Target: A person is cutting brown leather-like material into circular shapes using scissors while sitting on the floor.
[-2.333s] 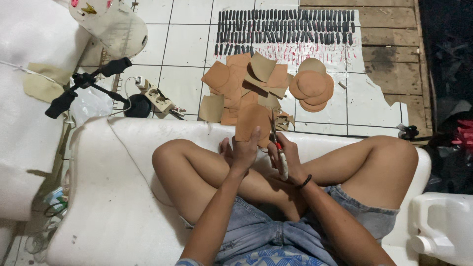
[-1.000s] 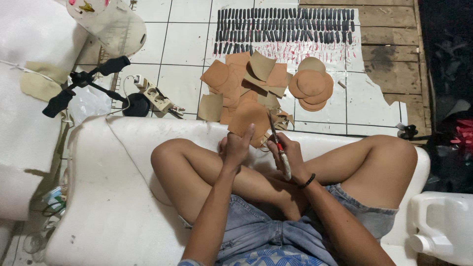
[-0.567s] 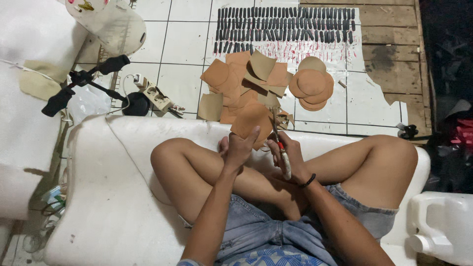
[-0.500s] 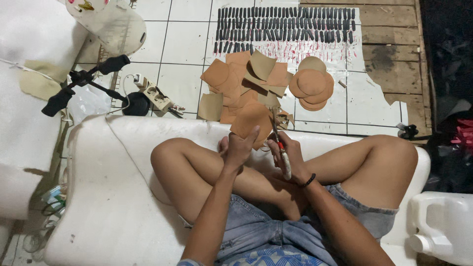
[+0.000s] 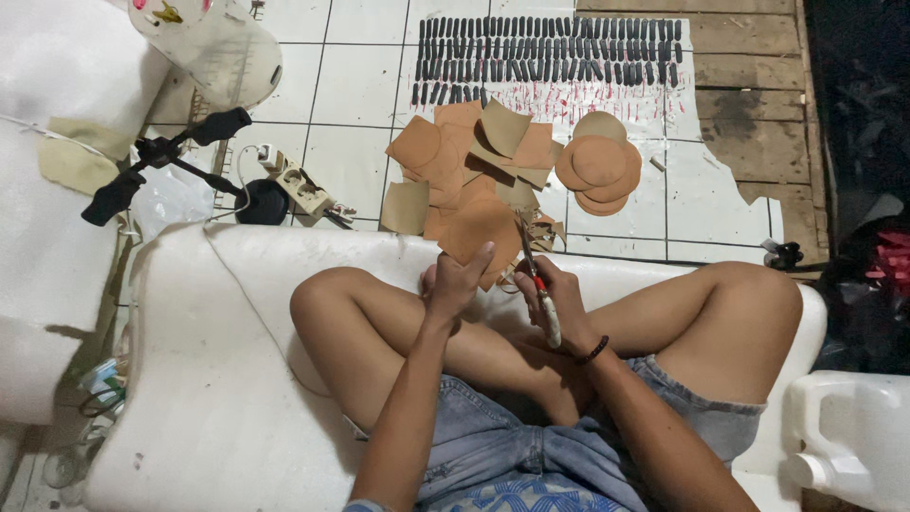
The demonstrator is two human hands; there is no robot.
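White floor tiles spread out ahead of me, and I sit cross-legged on a white foam mat (image 5: 190, 379) at their edge. Above my knees I hold up a tan leather piece (image 5: 479, 229): my left hand (image 5: 453, 284) is closed on its lower edge, thumb up against its face, so the sheet stands just past my fingers. My right hand (image 5: 561, 301) sits just beside it, wrapped shut around the handles of the scissors (image 5: 536, 282), whose blades point up along the right edge of the piece, touching or nearly so; I cannot tell whether they bite into it. Directly beyond the piece, on the tiles, lies a loose heap of tan offcuts (image 5: 474, 161), and to its right a small stack of round tan discs (image 5: 599, 163). Farther off, rows of small dark strips (image 5: 550, 47) are laid out in lines. To my left on the floor are a black tripod (image 5: 161, 161) and a power strip (image 5: 299, 185). A white plastic jug (image 5: 848, 441) stands near my right knee.
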